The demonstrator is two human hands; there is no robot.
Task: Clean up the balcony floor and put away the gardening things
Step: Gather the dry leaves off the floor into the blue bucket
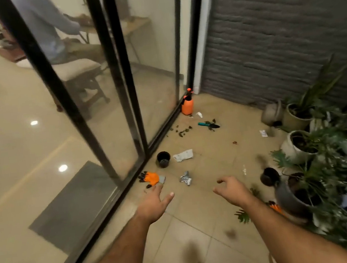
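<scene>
- The left hand (155,201) is stretched forward, fingers straight and thumb spread.
- The right hand (232,188) is held forward with fingers loosely curled, nothing gripped.

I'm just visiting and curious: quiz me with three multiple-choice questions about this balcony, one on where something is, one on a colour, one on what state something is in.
1. Where does the spray bottle stand?
A. In the far corner, by the glass door and the grey wall
B. Among the potted plants
C. Indoors on the mat

2. What colour is the trowel handle?
A. Red
B. Teal
C. Yellow

3. What is the left hand doing?
A. Gripping the black pot
B. Holding a crumpled wrapper
C. Reaching, empty, toward the orange glove

Answers:
1. A: the orange bottle stands where the door track meets the brick wall.
2. B: the handle shows blue-green against the tan tiles.
3. C: its fingers are stretched out with nothing in them, just short of the glove; the right hand is empty too.
</scene>
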